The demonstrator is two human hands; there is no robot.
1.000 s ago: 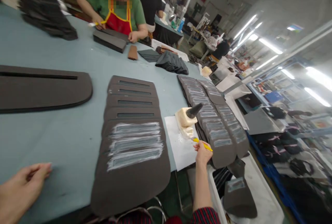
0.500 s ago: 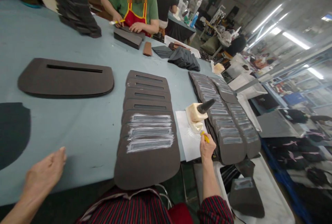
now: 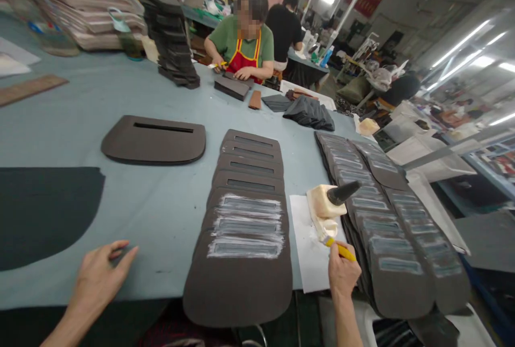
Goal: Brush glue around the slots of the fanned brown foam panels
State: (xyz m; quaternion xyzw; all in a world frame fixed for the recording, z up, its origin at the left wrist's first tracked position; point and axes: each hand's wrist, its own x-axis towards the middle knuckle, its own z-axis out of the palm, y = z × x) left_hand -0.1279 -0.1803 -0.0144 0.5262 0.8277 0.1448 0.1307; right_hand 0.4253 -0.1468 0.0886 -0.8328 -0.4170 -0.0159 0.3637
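Observation:
My right hand (image 3: 344, 272) grips a yellow-handled brush (image 3: 341, 249), its bristles at the white glue by the mouth of a cream glue container (image 3: 325, 203) with a black cone on it. A white sheet (image 3: 300, 240) lies beneath the container. To the left, dark slotted panels (image 3: 237, 288) lie overlapped in a column; white glue surrounds the slots of the nearer ones, while the farther slots look bare. My left hand (image 3: 102, 272) hovers at the table's near left, empty, thumb and fingers apart.
More glued panels (image 3: 402, 288) lie in overlapped rows at right. A slotted panel stack (image 3: 161, 143) and a dark sheet (image 3: 48, 213) are at left. Across the table (image 3: 161, 240), a person in green (image 3: 245, 41) works beside a tall dark stack (image 3: 173, 41).
The view has swung left, bringing stacked material and a wooden strip into sight. My left hand has gone from fingers held together to apart. The brush remains at the glue.

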